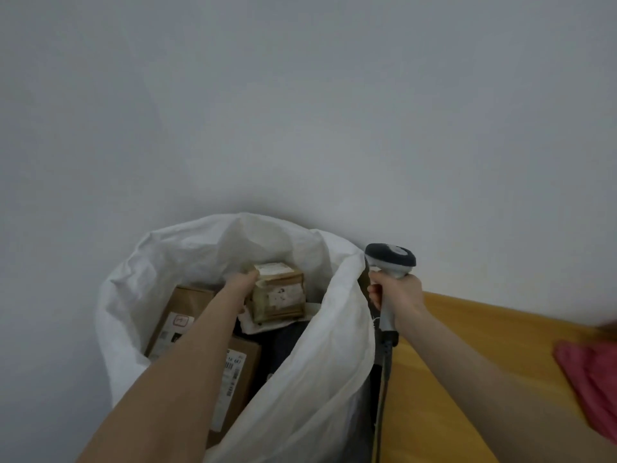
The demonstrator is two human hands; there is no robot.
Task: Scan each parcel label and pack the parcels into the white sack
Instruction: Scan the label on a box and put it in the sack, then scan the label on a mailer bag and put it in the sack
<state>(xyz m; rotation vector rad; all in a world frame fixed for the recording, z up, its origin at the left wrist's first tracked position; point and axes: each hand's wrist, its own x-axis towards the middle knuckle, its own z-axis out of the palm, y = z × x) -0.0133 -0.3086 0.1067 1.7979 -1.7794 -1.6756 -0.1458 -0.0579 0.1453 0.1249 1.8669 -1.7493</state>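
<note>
The white sack (327,345) stands open below me against the wall. My left hand (243,281) reaches down into it and grips a small taped cardboard parcel (278,292) by its left side. Under my forearm lie two flat brown parcels with labels (187,315) (238,372), and a dark one (280,349) lies between them and the sack wall. My right hand (395,294) holds the grey barcode scanner (390,259) by its handle just outside the sack's right rim, and also pinches that rim. The scanner's cable hangs down.
A wooden table (450,379) fills the lower right, its edge next to the sack. A pink cloth-like thing (594,379) lies at the table's right edge, blurred. A plain grey wall fills the upper part of the view.
</note>
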